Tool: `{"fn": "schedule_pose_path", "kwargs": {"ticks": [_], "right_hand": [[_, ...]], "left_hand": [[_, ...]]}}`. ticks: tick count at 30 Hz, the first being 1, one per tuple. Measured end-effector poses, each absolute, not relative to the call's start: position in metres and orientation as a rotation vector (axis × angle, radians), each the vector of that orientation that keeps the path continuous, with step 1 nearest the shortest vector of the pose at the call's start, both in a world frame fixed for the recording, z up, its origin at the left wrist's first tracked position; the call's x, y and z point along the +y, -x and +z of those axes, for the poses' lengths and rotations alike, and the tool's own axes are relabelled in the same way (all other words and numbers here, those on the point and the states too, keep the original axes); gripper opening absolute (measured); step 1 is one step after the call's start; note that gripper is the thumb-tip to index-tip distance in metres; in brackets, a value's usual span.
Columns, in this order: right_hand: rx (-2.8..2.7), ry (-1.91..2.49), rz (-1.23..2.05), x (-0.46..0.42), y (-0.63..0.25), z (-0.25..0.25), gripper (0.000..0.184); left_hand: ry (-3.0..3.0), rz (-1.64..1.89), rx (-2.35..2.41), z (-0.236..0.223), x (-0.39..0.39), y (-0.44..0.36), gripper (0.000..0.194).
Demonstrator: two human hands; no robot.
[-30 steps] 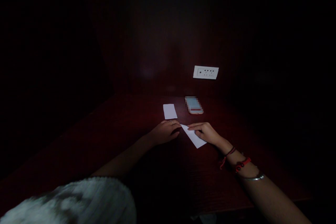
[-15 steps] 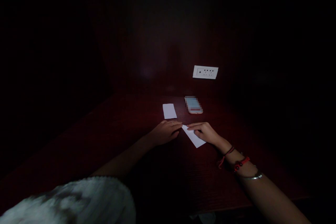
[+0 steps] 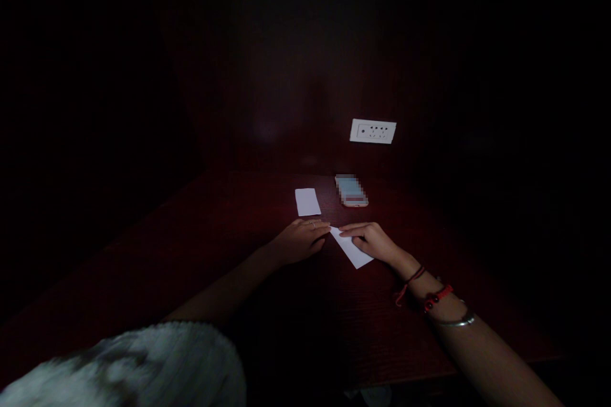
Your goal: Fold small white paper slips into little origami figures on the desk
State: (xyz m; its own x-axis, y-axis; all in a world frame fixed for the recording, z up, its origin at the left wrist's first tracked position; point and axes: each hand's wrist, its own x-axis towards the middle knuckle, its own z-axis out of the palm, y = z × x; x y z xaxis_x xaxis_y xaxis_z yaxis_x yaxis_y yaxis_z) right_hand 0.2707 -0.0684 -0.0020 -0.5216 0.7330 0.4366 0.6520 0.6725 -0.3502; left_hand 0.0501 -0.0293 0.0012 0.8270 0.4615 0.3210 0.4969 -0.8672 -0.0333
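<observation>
A white sheet of paper, with a pointed far corner and slanted edges, lies on the dark red table. My right hand rests on it, its index finger stretched across the upper part and its thumb bent below. At the paper's far tip, the fingertips of my left hand touch or nearly touch it; its fingers are stretched out, with a ring on one of them. Neither hand grips the sheet. Part of the paper is hidden beneath my right hand.
Beyond my left hand lies a white rectangular piece of paper. To its right is a phone with a blurred screen. A white socket plate is on the back wall. The table fades into darkness at the sides.
</observation>
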Motion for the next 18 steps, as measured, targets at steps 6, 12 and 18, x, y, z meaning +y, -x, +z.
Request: {"fn": "schedule_pose_path", "kwargs": {"ticks": [6,12,18], "right_hand": [[-2.339,1.07,0.181,-0.0681,-0.27,-0.0018,0.043],[-2.341,1.046,0.148,-0.0688,-0.2693,-0.0012,0.043],[-2.345,1.056,0.145,-0.0695,-0.2685,0.0002,0.042]], "left_hand": [[2.878,-0.463,-0.731,0.0012,-0.029,-0.0501,0.034],[2.893,-0.47,-0.668,-0.0011,-0.0273,-0.0507,0.035],[2.901,-0.462,-0.687,-0.0023,-0.0261,-0.0509,0.034]]}}
